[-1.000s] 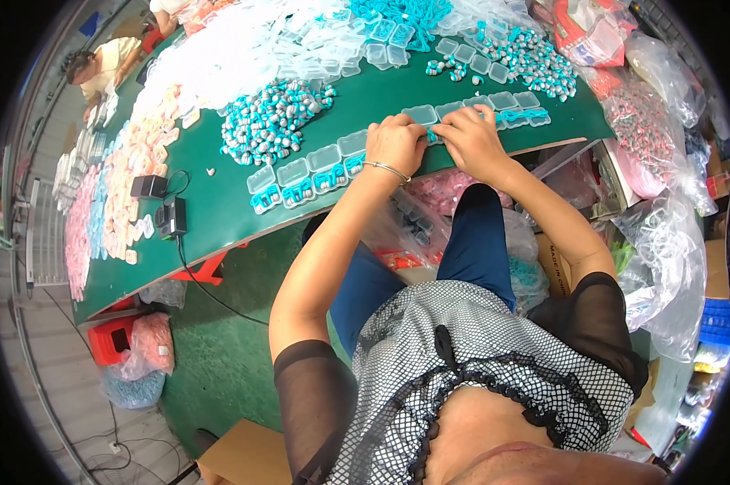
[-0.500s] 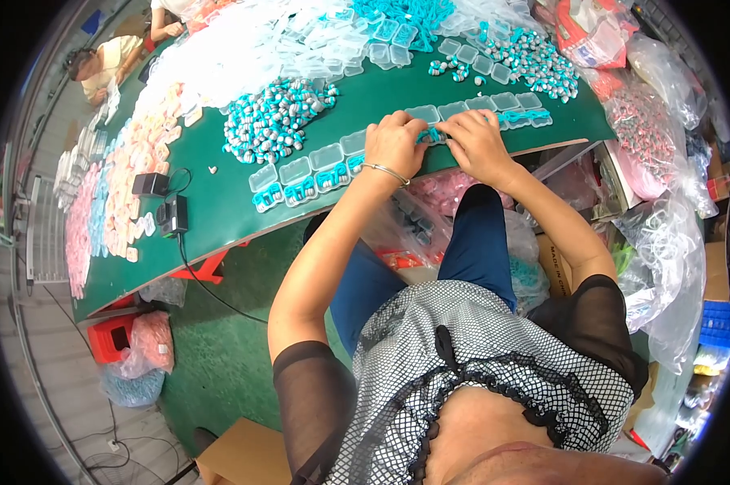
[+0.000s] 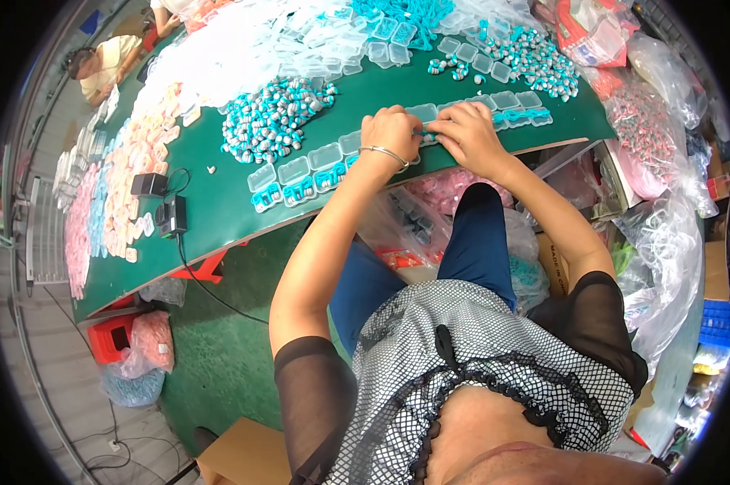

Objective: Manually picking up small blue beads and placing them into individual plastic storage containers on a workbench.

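Observation:
My left hand (image 3: 391,133) and my right hand (image 3: 466,133) meet over a row of small clear plastic cases (image 3: 316,170) lined up along the near edge of a green table (image 3: 211,202). Both hands pinch a small teal piece at one clear case (image 3: 424,115) between them. A silver bangle circles my left wrist. Cases to the left hold teal items. A heap of teal and grey striped pieces (image 3: 268,121) lies just beyond the row, left of my hands.
Empty clear cases (image 3: 316,48) and pink and white pieces (image 3: 130,162) cover the far table. A black adapter with cable (image 3: 171,214) lies at left. Plastic bags of parts (image 3: 664,162) crowd the right. Another person (image 3: 98,65) sits at far left. Red stool (image 3: 110,339) below.
Both hands stay at the same case in the row, with only small finger movements; nothing else has visibly moved.

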Demonstrator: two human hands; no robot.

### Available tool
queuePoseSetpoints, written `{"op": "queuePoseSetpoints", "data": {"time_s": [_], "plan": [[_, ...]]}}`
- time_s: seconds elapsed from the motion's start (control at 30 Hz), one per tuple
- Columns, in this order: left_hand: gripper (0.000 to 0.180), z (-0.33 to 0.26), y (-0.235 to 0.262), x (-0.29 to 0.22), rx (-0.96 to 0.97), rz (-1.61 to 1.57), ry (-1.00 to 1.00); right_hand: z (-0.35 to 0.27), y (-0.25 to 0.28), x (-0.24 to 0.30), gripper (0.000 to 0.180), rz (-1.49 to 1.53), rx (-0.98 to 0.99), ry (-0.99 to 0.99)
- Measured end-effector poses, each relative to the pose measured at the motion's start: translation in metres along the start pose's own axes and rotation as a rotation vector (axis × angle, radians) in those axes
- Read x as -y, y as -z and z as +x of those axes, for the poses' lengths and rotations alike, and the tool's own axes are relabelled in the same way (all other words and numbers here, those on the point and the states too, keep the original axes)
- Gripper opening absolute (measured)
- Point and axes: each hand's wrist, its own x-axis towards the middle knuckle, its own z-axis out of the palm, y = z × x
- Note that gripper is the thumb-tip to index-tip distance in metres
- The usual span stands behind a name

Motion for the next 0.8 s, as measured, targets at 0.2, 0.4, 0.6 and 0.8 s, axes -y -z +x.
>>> {"op": "queuePoseSetpoints", "data": {"time_s": [0.2, 0.4, 0.6, 0.8], "plan": [[0.016, 0.027, 0.021, -0.016, 0.341, 0.155, 0.044, 0.000, -0.003, -0.004, 0.020, 0.033, 0.061, -0.024], [0.018, 0.043, 0.020, -0.020, 0.448, 0.216, 0.039, -0.001, -0.005, -0.007, 0.018, 0.050, 0.071, -0.029], [0.019, 0.043, 0.017, -0.016, 0.424, 0.182, 0.056, 0.003, -0.003, -0.009, 0.016, 0.055, 0.074, -0.016], [0.018, 0.037, 0.014, -0.012, 0.387, 0.114, 0.082, 0.009, 0.000, -0.007, 0.016, 0.041, 0.133, -0.039]]}}
